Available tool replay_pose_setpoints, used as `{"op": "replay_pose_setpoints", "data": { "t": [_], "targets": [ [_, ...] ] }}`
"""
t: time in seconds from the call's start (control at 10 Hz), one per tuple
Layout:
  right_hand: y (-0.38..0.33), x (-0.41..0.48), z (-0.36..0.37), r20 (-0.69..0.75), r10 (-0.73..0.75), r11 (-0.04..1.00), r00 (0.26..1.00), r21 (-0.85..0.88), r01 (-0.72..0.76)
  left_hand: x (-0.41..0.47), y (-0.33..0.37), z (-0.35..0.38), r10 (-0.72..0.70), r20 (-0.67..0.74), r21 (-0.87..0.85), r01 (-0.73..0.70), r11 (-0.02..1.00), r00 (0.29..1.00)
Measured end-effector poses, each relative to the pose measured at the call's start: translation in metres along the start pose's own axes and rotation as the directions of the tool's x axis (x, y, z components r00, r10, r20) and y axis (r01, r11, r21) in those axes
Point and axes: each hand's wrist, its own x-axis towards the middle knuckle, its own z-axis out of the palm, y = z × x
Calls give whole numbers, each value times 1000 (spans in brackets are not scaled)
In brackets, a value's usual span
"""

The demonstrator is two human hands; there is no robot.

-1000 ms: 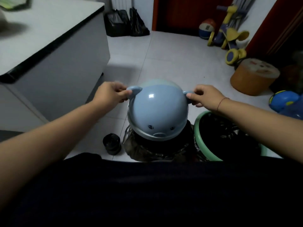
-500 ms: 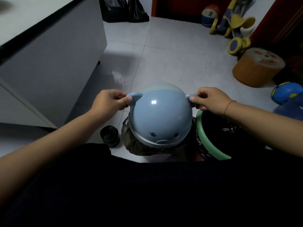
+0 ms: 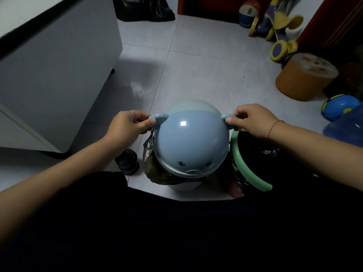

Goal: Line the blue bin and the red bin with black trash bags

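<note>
A blue dome lid (image 3: 189, 142) with a pig face and two small ears sits over the blue bin (image 3: 183, 187), whose pale base shows below. A black trash bag (image 3: 157, 173) hangs crumpled over that bin's rim under the lid. My left hand (image 3: 128, 124) pinches the lid's left ear. My right hand (image 3: 250, 119) pinches the right ear. To the right stands a bin with a green rim (image 3: 247, 169), lined with a black bag (image 3: 275, 163). A roll of black bags (image 3: 127, 161) stands on the floor to the left.
A white cabinet (image 3: 59, 65) with a dark top edge stands at the left. Filled black bags (image 3: 143, 6) sit at the back. A toy scooter (image 3: 279, 30), an orange stool (image 3: 303, 76), balls and a blue bottle (image 3: 345, 128) crowd the right side.
The lid and both hands have sunk a little lower onto the bin, and the view has tilted further down. The grips on the ears are the same.
</note>
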Motion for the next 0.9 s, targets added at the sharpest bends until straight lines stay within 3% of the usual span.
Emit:
{"op": "replay_pose_setpoints", "data": {
  "t": [0.3,0.7,0.8,0.9],
  "targets": [
    [9,-4,4,71,51,996,996,68,-56,5,1,6,23,18,76,-24,997,1000],
    [15,-4,10,132,106,953,986,269,-139,-4,-3,8,-87,39,13,86,996,995],
    [5,-31,-19,48,127,945,991,298,-135,-16,2,-6,-176,-50,-23,175,984,983],
    [7,-102,-36,-27,100,877,995,475,-75,-65,-5,-27,-174,-117,-65,167,984,978]
  ]
}}
